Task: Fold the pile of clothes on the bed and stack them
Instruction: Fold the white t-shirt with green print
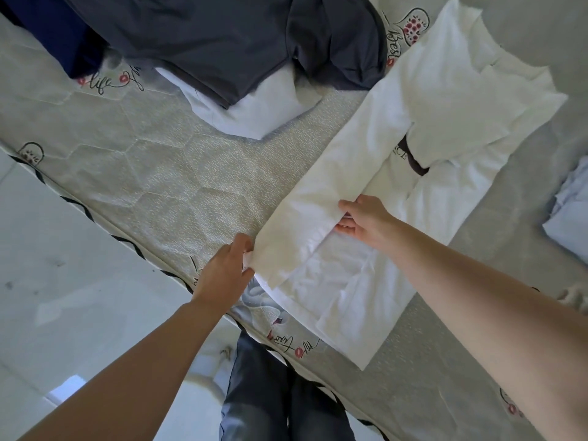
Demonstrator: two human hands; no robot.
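A white T-shirt (397, 148) with dark print lies lengthwise on the bed, one long side folded over its middle. My left hand (224, 272) pinches the near left corner of that folded flap at the hem. My right hand (362, 221) grips the flap's inner edge a little farther up, thumb on top and fingers tucked under the cloth. Farther back lies a dark grey garment (222, 43) spread over a white one (254, 109), with a navy piece (60, 36) at the far left.
The quilted mattress (152, 173) has a printed border, and its edge runs diagonally past my legs (280, 393). A pale blue cloth (569, 218) sits at the right edge. White tiled floor (63, 281) lies to the left.
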